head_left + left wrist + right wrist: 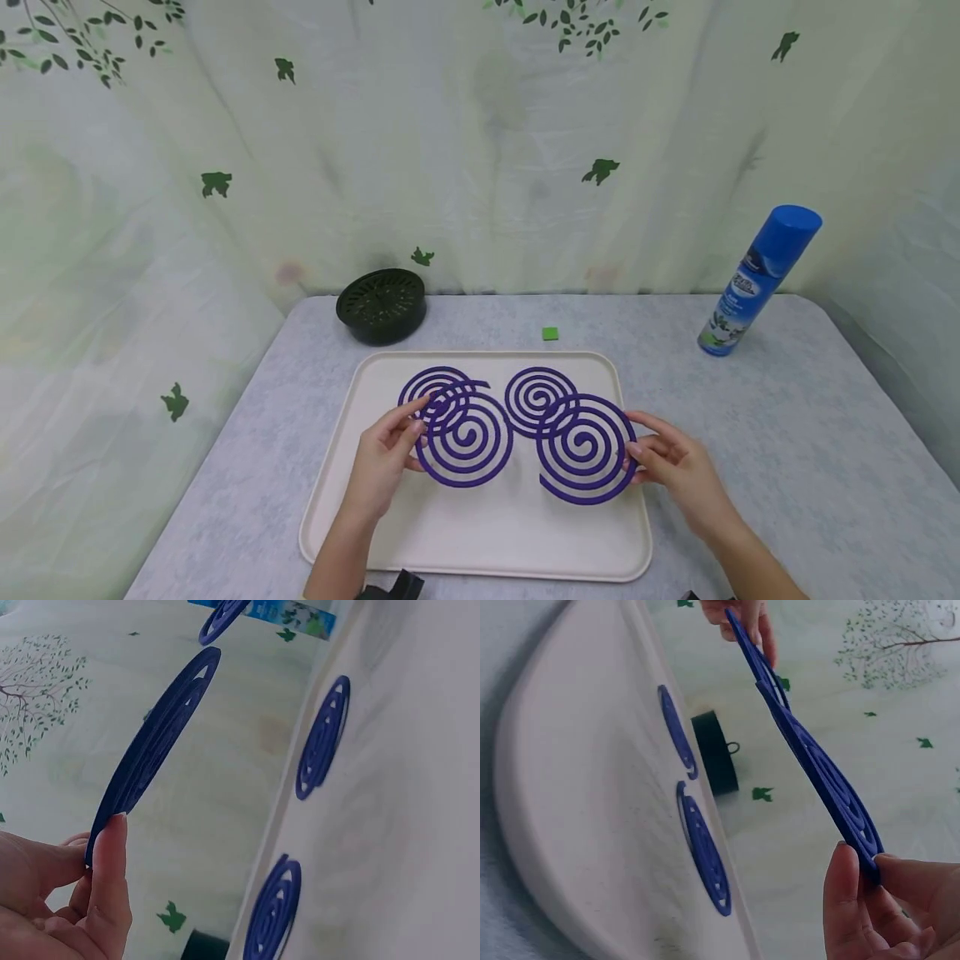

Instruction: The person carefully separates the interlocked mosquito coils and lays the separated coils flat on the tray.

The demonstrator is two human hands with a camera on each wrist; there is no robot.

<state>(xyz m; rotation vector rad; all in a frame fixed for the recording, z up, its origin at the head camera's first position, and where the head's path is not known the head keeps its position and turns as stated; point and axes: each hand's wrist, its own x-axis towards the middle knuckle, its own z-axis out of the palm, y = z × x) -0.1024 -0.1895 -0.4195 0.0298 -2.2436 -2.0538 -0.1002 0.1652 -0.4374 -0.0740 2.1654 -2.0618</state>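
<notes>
My left hand [384, 457] pinches the outer edge of a purple mosquito coil [467, 442] between thumb and fingers, raised above the tray. In the same way my right hand [678, 467] grips a second raised mosquito coil [587, 450] by its right edge. Two more coils lie flat toward the back of the white tray [480, 533]: a left coil [431, 375], partly covered by the raised one, and a right coil [534, 379]. Seen from the left wrist, the pinched coil [154, 742] tilts nearly edge-on. The right wrist view shows its held coil [825, 776] clear of the tray.
Behind the tray at left stands a dark green round holder [381, 307] with a slotted top. A small green square [551, 333] lies at the back of the grey table [780, 433]. At right rear stands a blue spray can [757, 283]. A leaf-patterned curtain hangs behind.
</notes>
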